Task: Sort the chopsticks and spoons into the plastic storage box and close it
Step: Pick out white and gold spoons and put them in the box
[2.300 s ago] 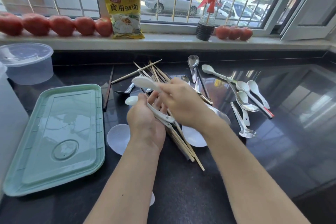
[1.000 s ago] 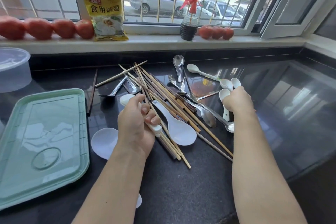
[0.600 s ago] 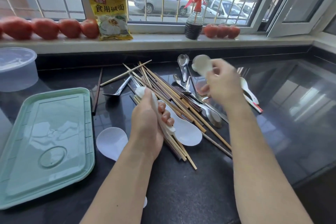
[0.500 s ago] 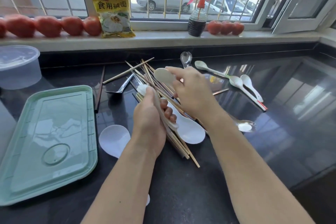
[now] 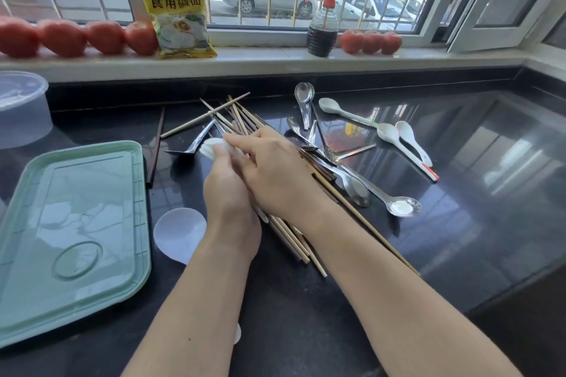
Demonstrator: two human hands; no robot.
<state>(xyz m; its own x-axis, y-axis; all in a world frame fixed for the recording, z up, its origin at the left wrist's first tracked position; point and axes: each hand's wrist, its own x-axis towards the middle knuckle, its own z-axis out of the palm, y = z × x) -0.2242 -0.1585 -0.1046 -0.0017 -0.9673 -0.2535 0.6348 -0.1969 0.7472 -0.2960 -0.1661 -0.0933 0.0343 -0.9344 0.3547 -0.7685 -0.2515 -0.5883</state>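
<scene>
Left hand (image 5: pixel 228 196): over the middle of the black bench (image 5: pixel 459 239), fingers curled round a small bunch of white spoons (image 5: pixel 211 147) whose bowls stick out past the fingertips; handle ends show under the heel of the hand.
Right hand (image 5: pixel 272 171): lies across the left hand, fingers stretched toward the white spoon bowls; thumb hidden, so whether it grips anything I cannot tell.
Chopsticks (image 5: pixel 239 119): a loose heap of pale wooden and darker sticks under both hands, fanning toward the window at the far end and toward the person at the near end; one long stick (image 5: pixel 367 226) runs out under the right forearm.
Single dark chopstick (image 5: pixel 156 147): lies alone just beside the lid's right edge.
Metal spoons (image 5: pixel 352 184): several to the right of the hands, crossing the sticks; one upright-lying spoon (image 5: pixel 304 98) further back; a ladle-like one (image 5: pixel 190 147) left of the hands.
Plastic spoons on the right (image 5: pixel 398 138): two white ones side by side, a pale green one (image 5: pixel 337 110) behind them.
Lid (image 5: pixel 73 223): mint green, flat on the bench at left.
Storage box: only a pale sliver shows at the left edge; too little to tell more.
White discs (image 5: pixel 179 232): one beside the left wrist, another partly hidden under the left forearm.
Clear tub (image 5: pixel 21 107): far left, lidded.
Windowsill (image 5: pixel 260 61): tomatoes (image 5: pixel 76 37), a yellow packet (image 5: pixel 177 12), a spray bottle (image 5: pixel 323 18).
</scene>
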